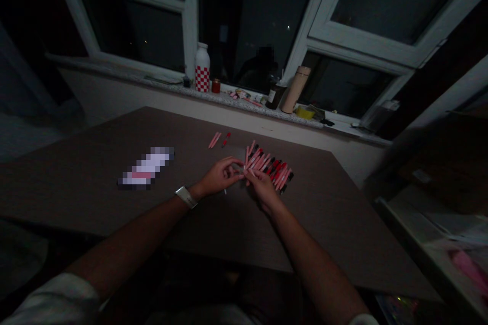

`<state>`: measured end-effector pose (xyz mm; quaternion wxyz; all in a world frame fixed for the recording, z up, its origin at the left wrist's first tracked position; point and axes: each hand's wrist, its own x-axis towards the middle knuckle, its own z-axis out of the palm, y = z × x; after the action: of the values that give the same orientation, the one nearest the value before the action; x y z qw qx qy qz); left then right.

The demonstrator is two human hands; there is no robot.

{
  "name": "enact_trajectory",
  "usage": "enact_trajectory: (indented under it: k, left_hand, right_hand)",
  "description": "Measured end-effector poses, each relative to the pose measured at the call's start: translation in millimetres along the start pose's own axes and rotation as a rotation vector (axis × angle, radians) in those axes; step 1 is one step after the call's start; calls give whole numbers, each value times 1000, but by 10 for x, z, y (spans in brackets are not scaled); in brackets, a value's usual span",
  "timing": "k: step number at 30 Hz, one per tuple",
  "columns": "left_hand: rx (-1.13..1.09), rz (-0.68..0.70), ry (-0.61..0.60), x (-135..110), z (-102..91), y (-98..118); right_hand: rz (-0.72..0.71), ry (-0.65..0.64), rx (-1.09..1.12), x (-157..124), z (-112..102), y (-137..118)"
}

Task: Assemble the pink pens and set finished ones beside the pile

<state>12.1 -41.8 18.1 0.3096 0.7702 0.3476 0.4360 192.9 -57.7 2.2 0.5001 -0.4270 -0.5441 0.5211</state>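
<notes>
Lying beside the right fingers (260, 176) are pens (261, 162).

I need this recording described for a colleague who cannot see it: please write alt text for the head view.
A person's left hand and right hand come together beside a cluster of pink, red and black pens on a brown table. Behind, a checkered bottle stands on the windowsill.

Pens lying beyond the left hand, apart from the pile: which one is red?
The red pen on the right; the two pens beside it are pink.
</notes>
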Motion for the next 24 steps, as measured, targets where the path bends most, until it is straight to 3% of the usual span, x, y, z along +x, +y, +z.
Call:
enact_trajectory:
  k: [17, 24]
  left_hand:
    - [19, -42, -83, 6, -2, -66]
    - [7, -72, -47, 24, 7, 8]
  right_hand:
    - [49, -34, -33, 35, -10, 59]
    - [29, -26, -78, 37, -11, 105]
